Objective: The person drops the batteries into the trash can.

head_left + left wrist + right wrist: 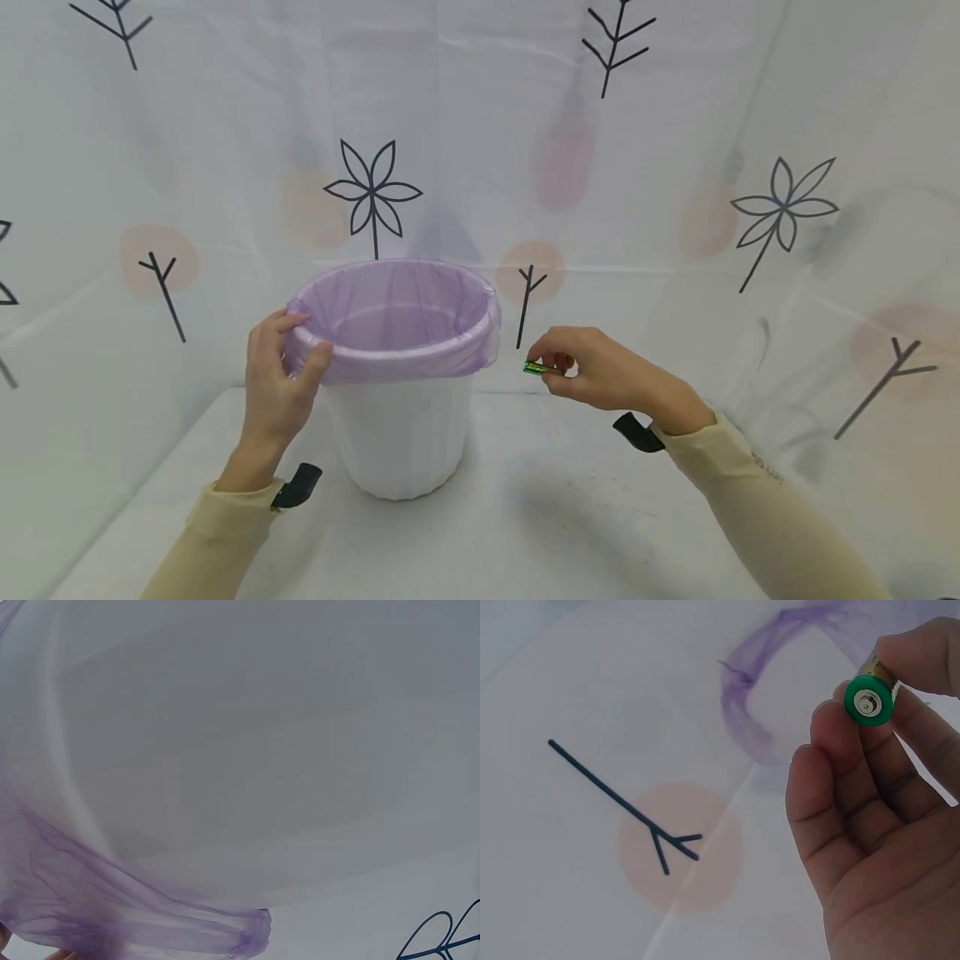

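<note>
A white trash can (401, 433) stands upright, lined with a translucent purple bag (405, 362) folded over its rim. My left hand (281, 379) grips the rim at its left side, thumb in front and fingers over the edge. Beside the can on the right, my right hand (592, 367) pinches a green and gold battery (535, 367) between thumb and fingers. In the right wrist view the battery (868, 701) shows its metal terminal end. The left wrist view shows mostly the can's white wall (225, 787) and the bag's loose edge (187, 930).
The can stands on a white tabletop (570, 517). Behind and at both sides hangs a pale curtain (465, 108) with leaf, twig and flower drawings, close behind the can. Dark straps (296, 487) sit at both wrists over the beige sleeves.
</note>
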`<action>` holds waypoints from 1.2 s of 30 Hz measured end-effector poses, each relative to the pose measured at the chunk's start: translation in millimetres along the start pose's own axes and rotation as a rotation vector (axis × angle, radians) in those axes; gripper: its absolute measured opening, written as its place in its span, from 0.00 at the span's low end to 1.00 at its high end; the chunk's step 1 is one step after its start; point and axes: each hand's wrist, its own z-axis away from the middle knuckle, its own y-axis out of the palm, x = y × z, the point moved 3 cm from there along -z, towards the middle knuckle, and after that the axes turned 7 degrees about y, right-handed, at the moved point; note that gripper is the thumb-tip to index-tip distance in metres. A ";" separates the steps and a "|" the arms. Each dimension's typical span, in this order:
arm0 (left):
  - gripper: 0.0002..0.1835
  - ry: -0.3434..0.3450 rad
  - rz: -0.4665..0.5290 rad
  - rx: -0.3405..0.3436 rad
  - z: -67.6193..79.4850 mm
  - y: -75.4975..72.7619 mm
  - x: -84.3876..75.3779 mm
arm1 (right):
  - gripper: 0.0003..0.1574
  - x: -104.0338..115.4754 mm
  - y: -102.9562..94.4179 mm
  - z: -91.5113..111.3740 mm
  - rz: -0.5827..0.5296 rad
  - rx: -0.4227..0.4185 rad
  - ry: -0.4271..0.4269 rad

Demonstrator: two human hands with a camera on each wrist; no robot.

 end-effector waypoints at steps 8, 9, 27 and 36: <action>0.27 -0.002 -0.004 -0.007 0.4 -1.5 1.6 | 0.16 20.4 -16.2 -25.7 -0.003 -0.036 -0.099; 0.27 0.000 -0.006 -0.009 0.3 -1.7 1.8 | 0.16 22.9 -17.4 -29.7 -0.005 -0.042 -0.111; 0.27 0.014 -0.018 -0.022 2.7 0.0 5.8 | 0.13 45.5 -7.6 -99.1 -0.040 -0.030 -0.124; 0.27 0.034 -0.024 -0.032 1.4 0.1 3.6 | 0.14 43.0 4.8 -129.0 0.011 0.030 -0.002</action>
